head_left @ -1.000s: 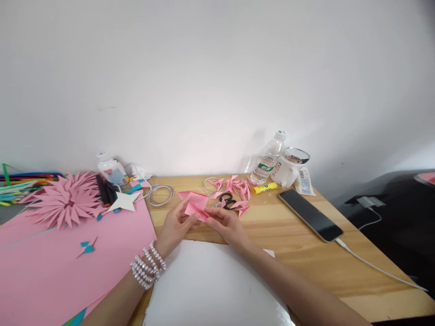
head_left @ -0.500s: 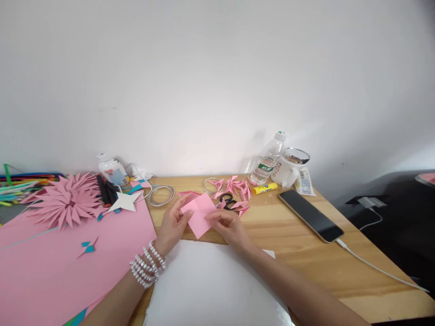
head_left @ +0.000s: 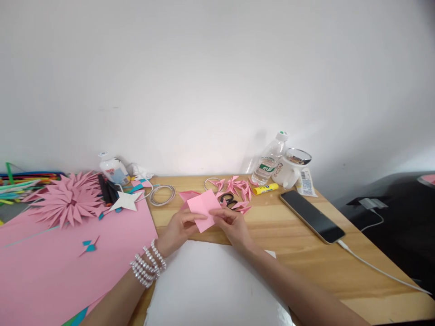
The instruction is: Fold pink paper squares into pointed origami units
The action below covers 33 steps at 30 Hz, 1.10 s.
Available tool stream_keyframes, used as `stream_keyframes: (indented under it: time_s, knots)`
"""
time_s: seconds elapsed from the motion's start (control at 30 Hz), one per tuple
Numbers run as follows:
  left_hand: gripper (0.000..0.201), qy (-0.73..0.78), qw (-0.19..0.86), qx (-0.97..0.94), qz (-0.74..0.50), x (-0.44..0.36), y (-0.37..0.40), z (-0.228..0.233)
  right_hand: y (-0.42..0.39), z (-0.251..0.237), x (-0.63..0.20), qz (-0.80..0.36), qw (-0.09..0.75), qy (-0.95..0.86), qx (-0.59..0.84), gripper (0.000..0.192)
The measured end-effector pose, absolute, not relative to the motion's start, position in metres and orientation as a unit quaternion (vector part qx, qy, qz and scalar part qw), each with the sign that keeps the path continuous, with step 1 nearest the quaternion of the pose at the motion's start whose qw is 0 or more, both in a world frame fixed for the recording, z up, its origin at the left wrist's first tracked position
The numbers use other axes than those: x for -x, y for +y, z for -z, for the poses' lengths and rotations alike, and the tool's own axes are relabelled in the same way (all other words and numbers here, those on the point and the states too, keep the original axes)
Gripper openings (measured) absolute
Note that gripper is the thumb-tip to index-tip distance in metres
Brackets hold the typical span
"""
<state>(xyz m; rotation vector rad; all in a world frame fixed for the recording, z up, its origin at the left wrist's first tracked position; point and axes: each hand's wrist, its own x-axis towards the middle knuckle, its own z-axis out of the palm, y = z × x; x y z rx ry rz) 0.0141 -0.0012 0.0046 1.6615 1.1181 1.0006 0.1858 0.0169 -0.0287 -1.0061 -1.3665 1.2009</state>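
A small pink square of paper (head_left: 204,203) with faint creases is held up in the air between both hands, one corner pointing down. My left hand (head_left: 180,231), with pearl bracelets at the wrist, pinches its lower left edge. On the right edge, my right hand (head_left: 233,224) grips it between thumb and fingers. Just behind the paper, black-handled scissors (head_left: 228,199) lie partly hidden among folded pink paper pieces (head_left: 238,184). More pink paper (head_left: 188,195) shows behind the square's left side. Below the hands lies a white board (head_left: 210,280).
Pink sheets (head_left: 112,267) cover the left, bearing a spiky pink paper flower (head_left: 71,203) and a white paper star (head_left: 126,200). Coiled cable (head_left: 162,195) lies mid-table. At right are a yellow glue stick (head_left: 265,189), water bottle (head_left: 270,160), mug (head_left: 290,170) and charging phone (head_left: 311,216).
The pink square has shifted slightly right and up. My left hand's grip has slid down to its lower left edge, and my right fingers have moved a little higher on it.
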Motion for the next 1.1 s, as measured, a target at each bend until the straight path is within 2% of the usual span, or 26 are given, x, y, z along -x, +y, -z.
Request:
stream_keyframes:
  time_s: [0.23, 0.4, 0.47, 0.53, 0.6, 0.67, 0.73, 0.9, 1.1]
  knots:
    - [0.009, 0.488, 0.441, -0.636, -0.403, -0.016, -0.002, -0.006, 0.016, 0.028, -0.186, -0.461, 0.522, -0.603, 0.389, 0.015]
    - [0.013, 0.526, 0.425, -0.578, -0.457, -0.021, -0.004, -0.009, 0.012, 0.024, -0.184, -0.512, 0.517, -0.566, 0.387, 0.016]
    - [0.029, 0.509, 0.461, -0.533, -0.494, -0.023, -0.005, -0.011, 0.011, 0.024, -0.182, -0.553, 0.512, -0.543, 0.369, 0.023]
    - [0.058, 0.466, 0.514, -0.503, -0.516, -0.026, -0.007, -0.013, 0.011, 0.025, -0.182, -0.577, 0.512, -0.528, 0.354, 0.029]
    - [0.078, 0.455, 0.531, -0.489, -0.521, -0.028, -0.008, -0.016, 0.011, 0.025, -0.182, -0.577, 0.519, -0.523, 0.352, 0.034]
    - [0.088, 0.463, 0.537, -0.477, -0.519, -0.030, -0.009, -0.017, 0.011, 0.026, -0.182, -0.559, 0.526, -0.530, 0.361, 0.037]
    - [0.082, 0.468, 0.547, -0.471, -0.510, -0.031, -0.009, -0.016, 0.011, 0.026, -0.182, -0.541, 0.527, -0.544, 0.367, 0.038]
    - [0.047, 0.462, 0.560, -0.490, -0.483, -0.028, -0.009, -0.012, 0.012, 0.026, -0.184, -0.522, 0.525, -0.562, 0.369, 0.035]
    - [0.035, 0.478, 0.572, -0.486, -0.456, -0.027, -0.010, -0.012, 0.011, 0.028, -0.184, -0.521, 0.531, -0.551, 0.378, 0.041]
